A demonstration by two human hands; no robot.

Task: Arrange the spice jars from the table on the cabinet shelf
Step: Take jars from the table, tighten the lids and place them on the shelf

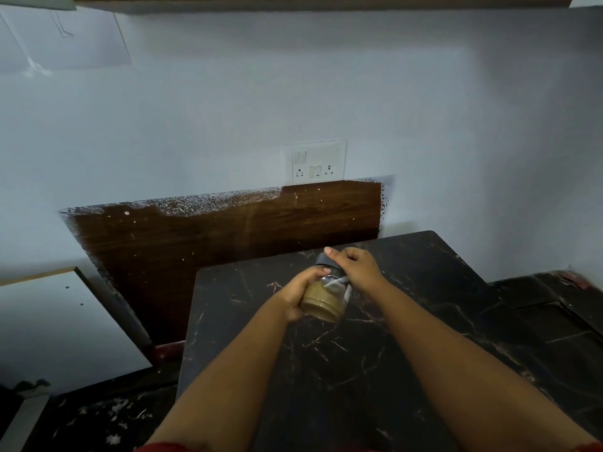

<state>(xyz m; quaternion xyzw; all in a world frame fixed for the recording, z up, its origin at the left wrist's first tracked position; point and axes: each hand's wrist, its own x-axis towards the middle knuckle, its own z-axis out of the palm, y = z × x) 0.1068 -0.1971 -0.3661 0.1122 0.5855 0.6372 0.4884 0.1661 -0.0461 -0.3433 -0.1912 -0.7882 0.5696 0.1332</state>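
A clear spice jar (pixel 326 300) with tan powder and a black lid is held tilted above the black marble table (pixel 408 353). My left hand (pixel 298 296) wraps the jar's body from the left. My right hand (pixel 357 267) grips the black lid end from the right, thumb pointing left over the lid. The underside of the wooden cabinet (pixel 310 0) runs along the top edge of the view; its shelf is hidden.
A white switch and socket plate (pixel 318 161) sits on the pale wall above a dark wood panel (pixel 228 236). A white board (pixel 62 324) lies at the left. A dark lower surface (pixel 554 308) steps out at the right.
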